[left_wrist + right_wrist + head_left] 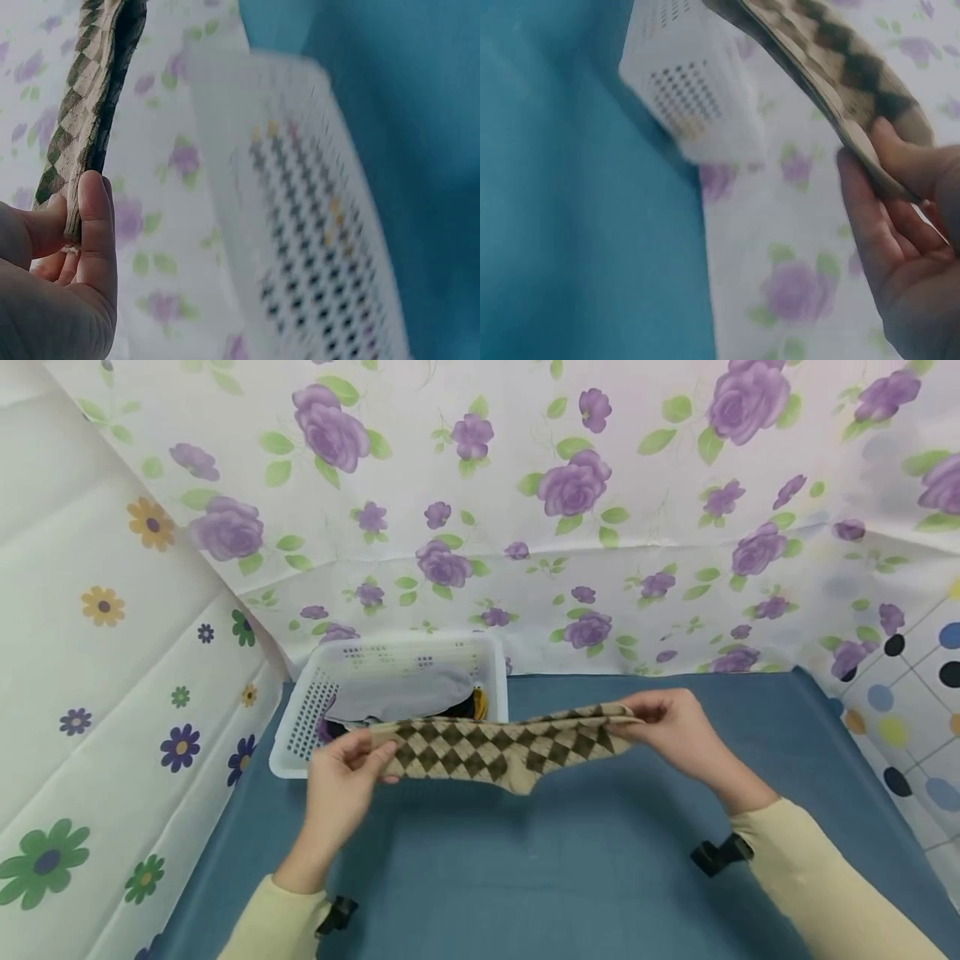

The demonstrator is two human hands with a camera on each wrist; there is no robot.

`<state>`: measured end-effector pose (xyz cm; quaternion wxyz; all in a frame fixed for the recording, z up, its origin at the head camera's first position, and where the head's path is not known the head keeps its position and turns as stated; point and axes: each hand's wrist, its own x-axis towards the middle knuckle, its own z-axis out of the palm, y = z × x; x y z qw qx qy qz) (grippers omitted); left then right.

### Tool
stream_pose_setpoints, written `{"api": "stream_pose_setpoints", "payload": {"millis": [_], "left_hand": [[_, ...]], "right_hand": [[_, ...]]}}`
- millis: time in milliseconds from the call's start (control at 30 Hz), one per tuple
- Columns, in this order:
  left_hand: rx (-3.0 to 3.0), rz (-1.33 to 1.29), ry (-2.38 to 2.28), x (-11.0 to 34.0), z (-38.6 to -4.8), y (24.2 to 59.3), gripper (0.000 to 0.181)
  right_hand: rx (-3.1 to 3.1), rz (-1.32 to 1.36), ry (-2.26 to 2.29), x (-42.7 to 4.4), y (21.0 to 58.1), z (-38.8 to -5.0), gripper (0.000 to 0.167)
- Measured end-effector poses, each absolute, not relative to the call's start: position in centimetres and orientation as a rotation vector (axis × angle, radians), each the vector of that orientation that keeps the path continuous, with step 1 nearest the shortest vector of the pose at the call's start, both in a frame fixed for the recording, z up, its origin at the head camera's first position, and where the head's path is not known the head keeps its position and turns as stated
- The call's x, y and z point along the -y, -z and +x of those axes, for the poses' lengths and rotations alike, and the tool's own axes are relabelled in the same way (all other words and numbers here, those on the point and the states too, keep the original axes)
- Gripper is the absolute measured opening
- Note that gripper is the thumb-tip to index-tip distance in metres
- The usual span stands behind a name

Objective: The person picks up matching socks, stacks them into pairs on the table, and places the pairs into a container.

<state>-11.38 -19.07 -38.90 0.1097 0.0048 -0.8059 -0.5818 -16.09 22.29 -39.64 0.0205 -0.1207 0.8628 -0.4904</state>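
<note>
Held level above the blue table is a beige and dark-brown diamond-patterned sock [465, 750], stretched out between both hands with its heel hanging at the middle. My left hand [347, 793] pinches the cuff end between thumb and fingers. At the toe end, my right hand [671, 727] pinches the fabric. Layered edges show along the sock [855, 67] in the right wrist view; whether a second sock lies against it I cannot tell. The left wrist view shows the ribbed end of the sock [86, 127] between thumb and fingers.
Behind the left hand stands a white perforated plastic basket [300, 727] holding a grey cloth [405, 693] and other dark, purple and yellow pieces. Flower-printed sheeting [525, 577] closes off the back and sides of the blue table [517, 877].
</note>
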Motion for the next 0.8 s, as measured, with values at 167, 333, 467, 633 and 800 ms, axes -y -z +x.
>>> {"api": "stream_pose_setpoints", "payload": {"millis": [167, 333, 467, 633, 800], "left_hand": [[2.4, 0.088, 1.55, 21.9, -13.6, 37.0, 0.025], [2.511, 0.143, 1.328, 24.9, -16.0, 35.6, 0.033], [2.641, 0.152, 1.182, 26.9, -17.7, 35.0, 0.036], [2.763, 0.168, 1.102, 28.9, -19.4, 34.5, 0.037], [2.85, 0.203, 0.995, 29.9, -21.0, 34.7, 0.037]], "right_hand": [[-2.655, -0.319, 1.636, -18.3, 37.8, -18.8, 0.025], [-2.614, -0.376, 1.698, -14.9, 37.0, -21.1, 0.023], [-2.6, -0.425, 1.683, -12.6, 36.8, -22.9, 0.02], [-2.599, -0.361, 1.628, -10.0, 36.7, -25.0, 0.02], [-2.632, -0.32, 1.564, -7.9, 37.1, -26.9, 0.02]]}}
